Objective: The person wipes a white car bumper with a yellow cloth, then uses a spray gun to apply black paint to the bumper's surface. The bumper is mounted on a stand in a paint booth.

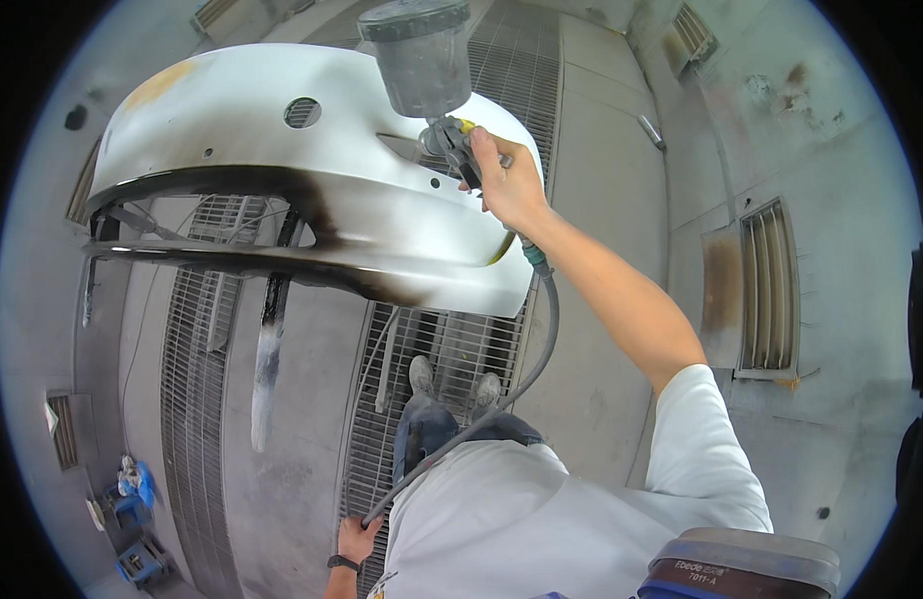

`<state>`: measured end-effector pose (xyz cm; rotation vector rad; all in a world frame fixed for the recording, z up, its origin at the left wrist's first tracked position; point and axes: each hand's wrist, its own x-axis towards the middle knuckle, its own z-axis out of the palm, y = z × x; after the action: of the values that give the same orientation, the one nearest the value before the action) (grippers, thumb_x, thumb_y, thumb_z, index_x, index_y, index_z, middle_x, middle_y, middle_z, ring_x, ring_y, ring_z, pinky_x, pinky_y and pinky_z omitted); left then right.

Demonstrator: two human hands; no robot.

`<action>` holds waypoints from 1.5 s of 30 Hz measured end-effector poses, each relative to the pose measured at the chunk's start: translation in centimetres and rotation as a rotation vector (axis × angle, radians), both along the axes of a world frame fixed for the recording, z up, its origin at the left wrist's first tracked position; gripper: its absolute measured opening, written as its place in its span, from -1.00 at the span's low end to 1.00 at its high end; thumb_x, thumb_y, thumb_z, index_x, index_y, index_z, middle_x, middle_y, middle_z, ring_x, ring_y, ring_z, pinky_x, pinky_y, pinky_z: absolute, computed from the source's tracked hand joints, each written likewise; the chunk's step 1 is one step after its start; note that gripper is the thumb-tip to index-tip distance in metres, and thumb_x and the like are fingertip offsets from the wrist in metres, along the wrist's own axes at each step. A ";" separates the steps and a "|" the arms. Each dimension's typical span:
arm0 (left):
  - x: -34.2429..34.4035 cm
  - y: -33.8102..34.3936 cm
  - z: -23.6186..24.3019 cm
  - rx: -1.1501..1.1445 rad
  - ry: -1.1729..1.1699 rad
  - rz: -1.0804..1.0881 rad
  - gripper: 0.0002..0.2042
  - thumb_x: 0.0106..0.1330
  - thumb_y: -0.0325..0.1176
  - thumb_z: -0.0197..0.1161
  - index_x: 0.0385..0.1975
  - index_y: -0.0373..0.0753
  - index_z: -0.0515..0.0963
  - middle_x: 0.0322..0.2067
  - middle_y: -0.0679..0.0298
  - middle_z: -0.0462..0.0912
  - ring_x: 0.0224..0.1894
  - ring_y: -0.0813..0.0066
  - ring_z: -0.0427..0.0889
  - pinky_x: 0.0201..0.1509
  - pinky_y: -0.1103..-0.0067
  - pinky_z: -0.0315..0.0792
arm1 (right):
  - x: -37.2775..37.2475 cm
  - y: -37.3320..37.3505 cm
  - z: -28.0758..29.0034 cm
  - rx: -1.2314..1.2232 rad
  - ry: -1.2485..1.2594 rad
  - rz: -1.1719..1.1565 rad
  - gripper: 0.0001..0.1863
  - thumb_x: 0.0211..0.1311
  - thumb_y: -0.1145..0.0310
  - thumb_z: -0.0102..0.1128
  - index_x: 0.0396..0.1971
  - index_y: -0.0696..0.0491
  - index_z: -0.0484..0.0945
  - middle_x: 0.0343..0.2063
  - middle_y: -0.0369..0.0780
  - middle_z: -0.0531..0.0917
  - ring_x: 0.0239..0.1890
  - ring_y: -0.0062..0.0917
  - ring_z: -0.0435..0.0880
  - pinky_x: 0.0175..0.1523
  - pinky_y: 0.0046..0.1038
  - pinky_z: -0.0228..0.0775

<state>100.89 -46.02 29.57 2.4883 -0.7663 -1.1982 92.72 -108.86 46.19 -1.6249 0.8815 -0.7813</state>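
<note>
That car bumper (362,180) is mostly white, smoky black around its long opening, with a tan patch toward its upper left. It sits above the floor grating (192,399), ahead of the person; the right hand (509,182) grips a cup-topped spray gun (437,100) near its right end, while the left hand (358,539), well back, holds the grey hose (554,309).

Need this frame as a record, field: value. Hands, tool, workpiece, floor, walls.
Right hand: gripping a spray gun
Left hand: closed on a grey hose, dark band at the wrist
Tool: spray gun with a lidded grey cup on top; hose joined below the grip
Workpiece: car bumper, mostly white, dark around the long opening, orange-brown patch at upper left
Floor: metal grates set between grey panels
Walls: grey, stained, with slatted vents
</note>
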 end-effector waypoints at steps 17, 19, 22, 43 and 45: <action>18.3 -6.6 -3.7 0.020 0.112 -0.299 -0.45 0.30 0.04 0.39 -0.62 -0.44 0.55 -0.75 -0.01 0.36 -0.67 0.10 0.28 -0.51 0.25 0.27 | -8.9 0.4 -8.6 0.128 0.087 -0.460 -0.27 0.59 -0.23 -0.23 -0.08 0.21 0.62 -0.36 -0.22 0.71 -0.42 -0.57 0.73 -0.60 -0.54 0.44; 20.2 -6.4 -4.4 0.008 0.111 -0.324 -0.42 0.30 0.05 0.40 -0.65 -0.43 0.52 -0.77 0.01 0.34 -0.68 0.11 0.26 -0.52 0.24 0.25 | -9.1 0.7 -9.5 0.138 0.112 -0.524 -0.27 0.59 -0.23 -0.24 -0.09 0.22 0.62 -0.35 -0.22 0.71 -0.42 -0.56 0.73 -0.59 -0.53 0.45; 22.5 -6.1 -5.8 0.010 0.106 -0.351 -0.41 0.31 0.10 0.39 -0.66 -0.41 0.54 -0.76 0.05 0.38 -0.66 0.17 0.33 -0.49 0.25 0.28 | -8.7 1.6 -9.9 0.131 0.211 -0.618 -0.25 0.59 -0.23 -0.24 -0.05 0.24 0.61 -0.32 -0.20 0.72 -0.38 -0.55 0.74 -0.57 -0.53 0.46; 27.7 -4.1 -10.9 0.042 0.232 -0.404 -0.45 0.31 0.17 0.37 -0.47 -0.34 0.64 -0.62 0.13 0.54 -0.50 0.24 0.50 -0.33 0.28 0.37 | 0.3 3.1 -4.0 0.120 0.084 -0.462 -0.27 0.58 -0.24 -0.19 -0.09 0.22 0.58 -0.38 -0.19 0.73 -0.44 -0.60 0.74 -0.59 -0.57 0.46; 27.3 -4.5 -10.6 0.038 0.259 -0.394 -0.45 0.31 0.16 0.38 -0.46 -0.34 0.64 -0.62 0.14 0.54 -0.50 0.23 0.50 -0.32 0.28 0.38 | -0.9 2.7 -5.0 0.087 0.154 -0.545 -0.23 0.58 -0.27 -0.25 -0.09 0.22 0.62 -0.37 -0.19 0.73 -0.45 -0.57 0.73 -0.58 -0.54 0.47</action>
<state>128.22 -50.52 18.93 2.2074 -1.2025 -1.6390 91.78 -106.13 41.22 -1.3921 1.4821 -0.9777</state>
